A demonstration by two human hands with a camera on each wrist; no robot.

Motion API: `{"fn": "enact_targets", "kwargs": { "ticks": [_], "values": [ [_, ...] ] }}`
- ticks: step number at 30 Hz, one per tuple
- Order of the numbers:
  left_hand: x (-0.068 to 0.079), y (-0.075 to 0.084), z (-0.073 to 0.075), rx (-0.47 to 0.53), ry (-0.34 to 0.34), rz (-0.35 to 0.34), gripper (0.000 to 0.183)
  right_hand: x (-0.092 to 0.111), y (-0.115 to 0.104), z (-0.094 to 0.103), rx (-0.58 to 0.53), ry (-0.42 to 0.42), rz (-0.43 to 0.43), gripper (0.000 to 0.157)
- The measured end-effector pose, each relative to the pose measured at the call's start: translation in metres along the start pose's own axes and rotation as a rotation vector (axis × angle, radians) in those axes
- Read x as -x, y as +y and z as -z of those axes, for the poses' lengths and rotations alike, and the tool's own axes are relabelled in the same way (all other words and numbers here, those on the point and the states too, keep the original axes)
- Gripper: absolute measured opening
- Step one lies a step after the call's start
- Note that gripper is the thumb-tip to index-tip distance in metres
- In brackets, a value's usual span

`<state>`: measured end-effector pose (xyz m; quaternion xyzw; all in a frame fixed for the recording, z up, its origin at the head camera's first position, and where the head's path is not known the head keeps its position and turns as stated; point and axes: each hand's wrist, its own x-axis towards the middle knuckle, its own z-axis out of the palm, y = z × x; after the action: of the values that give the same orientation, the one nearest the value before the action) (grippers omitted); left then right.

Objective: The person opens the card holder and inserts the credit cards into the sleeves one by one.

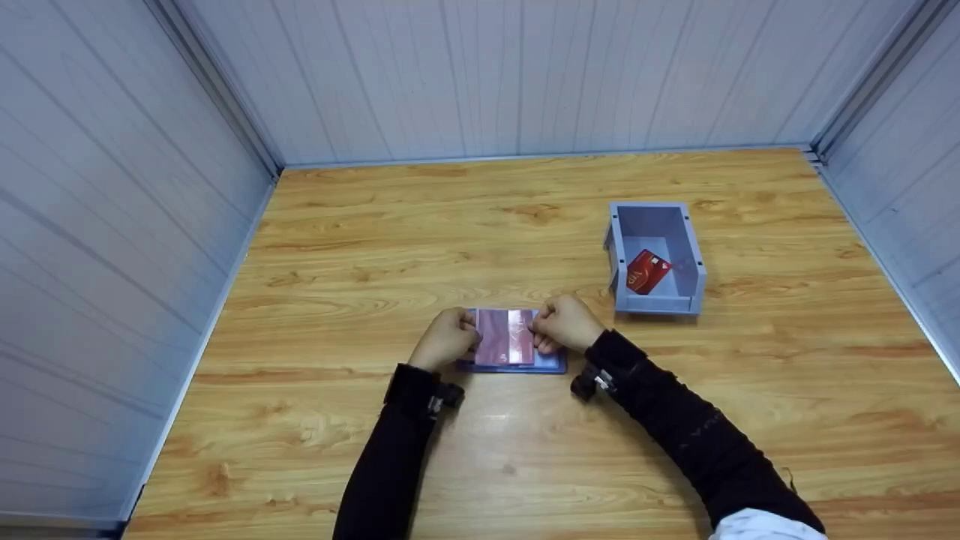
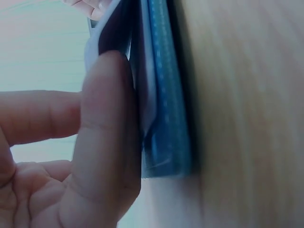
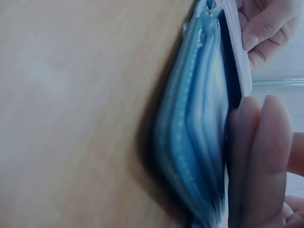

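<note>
A blue card holder (image 1: 551,368) with stitched edges lies on the table in front of me, with clear plastic leaves (image 3: 213,123) inside it. Over it is a flat, glossy pink rectangle (image 1: 492,337) with a pale strip. My left hand (image 1: 444,337) pinches its left edge; the thumb (image 2: 105,133) is against one face in the left wrist view. My right hand (image 1: 566,324) pinches the right edge, and its fingers (image 3: 270,147) lie beside the leaves in the right wrist view. Part of the holder is hidden under the pink rectangle and the hands.
To the right and farther back stands a grey open-front bin (image 1: 660,304). A red VIP card (image 1: 648,271) lies inside it. Pale panel walls (image 1: 495,82) close off the wooden table (image 1: 360,247) at the back and both sides.
</note>
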<state>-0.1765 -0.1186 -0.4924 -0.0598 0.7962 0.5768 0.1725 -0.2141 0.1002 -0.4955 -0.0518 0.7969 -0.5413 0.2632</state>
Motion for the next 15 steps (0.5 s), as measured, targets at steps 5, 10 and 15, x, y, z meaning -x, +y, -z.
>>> {"fn": "enact_targets", "kwargs": {
  "ticks": [5, 10, 15],
  "values": [
    [-0.0002, -0.0006, 0.0002, 0.012, -0.002, 0.015, 0.018, -0.001, -0.002, -0.0016, 0.031, -0.006, 0.028, 0.012],
    [0.0001, 0.0005, -0.0001, 0.018, -0.004, 0.024, 0.015, -0.0017, -0.0036, -0.0034, 0.027, -0.015, 0.029, 0.011],
    [-0.0004, 0.0004, -0.0008, 0.041, -0.009, 0.022, 0.01, -0.0019, -0.0056, -0.0059, 0.02, -0.023, 0.018, 0.012]
  ]
}}
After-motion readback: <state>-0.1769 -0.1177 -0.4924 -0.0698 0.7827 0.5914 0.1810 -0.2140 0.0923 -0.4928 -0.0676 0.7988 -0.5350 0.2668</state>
